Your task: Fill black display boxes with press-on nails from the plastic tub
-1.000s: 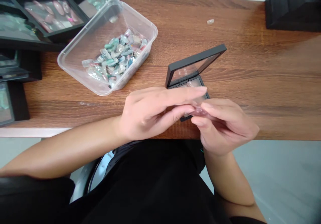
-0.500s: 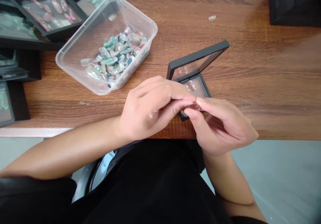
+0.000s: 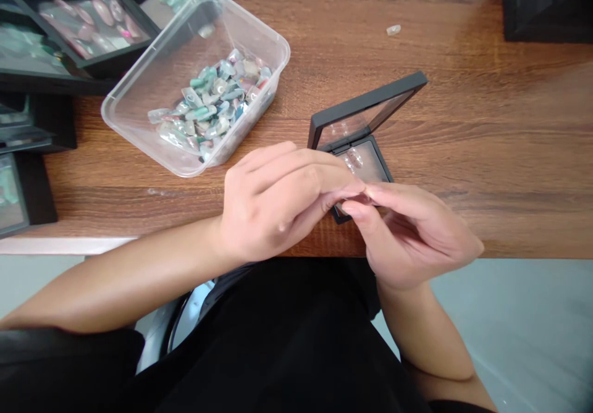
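My left hand (image 3: 282,200) and my right hand (image 3: 417,234) meet over the front of a small black display case (image 3: 370,99) with a see-through lid, tilted open. Between their fingertips is a small, clear pinkish press-on nail (image 3: 363,197), mostly covered by the fingers. Both hands are closed in a pinch on it, thumb against forefinger. Inside the case, a few clear press-on nails (image 3: 354,158) with glittery specks lie on the grey pad, partly hidden behind my left hand.
A clear plastic tub (image 3: 125,107) at the left holds many loose press-on nails (image 3: 208,104). Black display cases (image 3: 83,61) with pink and green nails crowd the far left. A single clear nail (image 3: 393,29) lies at the back; a black box (image 3: 549,8) stands back right.
My left hand has rolled slightly over, its fingers covering more of the nail and its thumb. Both hands stay together at the same place above the case.
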`<action>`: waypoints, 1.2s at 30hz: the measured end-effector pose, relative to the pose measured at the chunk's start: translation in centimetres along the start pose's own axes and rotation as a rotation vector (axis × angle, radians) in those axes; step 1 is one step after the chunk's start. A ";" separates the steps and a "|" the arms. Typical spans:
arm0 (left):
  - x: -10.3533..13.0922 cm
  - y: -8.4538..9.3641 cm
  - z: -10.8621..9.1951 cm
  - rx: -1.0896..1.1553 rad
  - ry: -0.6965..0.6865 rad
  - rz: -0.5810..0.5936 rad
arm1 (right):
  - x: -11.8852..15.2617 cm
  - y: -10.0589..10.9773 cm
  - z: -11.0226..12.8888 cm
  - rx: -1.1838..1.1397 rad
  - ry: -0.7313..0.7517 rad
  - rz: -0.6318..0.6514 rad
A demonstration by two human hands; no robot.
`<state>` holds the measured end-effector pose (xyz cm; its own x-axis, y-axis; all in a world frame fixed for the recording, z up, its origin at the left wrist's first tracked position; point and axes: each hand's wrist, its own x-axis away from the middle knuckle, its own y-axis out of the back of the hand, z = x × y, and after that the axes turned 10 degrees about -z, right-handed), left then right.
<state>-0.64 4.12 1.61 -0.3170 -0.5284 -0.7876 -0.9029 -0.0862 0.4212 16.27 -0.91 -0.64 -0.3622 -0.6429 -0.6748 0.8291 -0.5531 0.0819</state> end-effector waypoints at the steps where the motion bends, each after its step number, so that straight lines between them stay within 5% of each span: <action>1: 0.0 0.2 0.0 -0.021 -0.022 -0.002 | 0.0 0.0 0.0 -0.005 0.002 0.000; 8: 0.1 0.0 0.2 0.014 -0.058 -0.006 | -0.4 0.1 0.0 -0.090 0.067 0.087; 12: 0.4 -0.5 0.5 0.208 0.074 -0.073 | -0.5 0.4 -0.6 -0.163 0.008 0.044; 18: -0.3 0.7 0.0 0.264 0.133 0.061 | -3.4 1.9 -2.4 -0.214 -0.055 -0.019; 26: -0.5 0.4 0.3 0.229 0.077 0.092 | -7.3 3.0 -5.5 -0.003 -0.069 0.239; 31: -0.4 0.2 0.1 0.180 0.067 0.123 | -9.2 3.5 -5.7 0.212 0.130 0.603; 36: 0.1 0.0 0.2 0.124 0.014 0.211 | -10.7 3.6 -6.1 0.164 0.210 0.846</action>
<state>-0.74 4.23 1.49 -0.4995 -0.5352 -0.6812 -0.8459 0.1317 0.5168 25.72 7.26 2.39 0.4436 -0.7692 -0.4599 0.7065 -0.0155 0.7075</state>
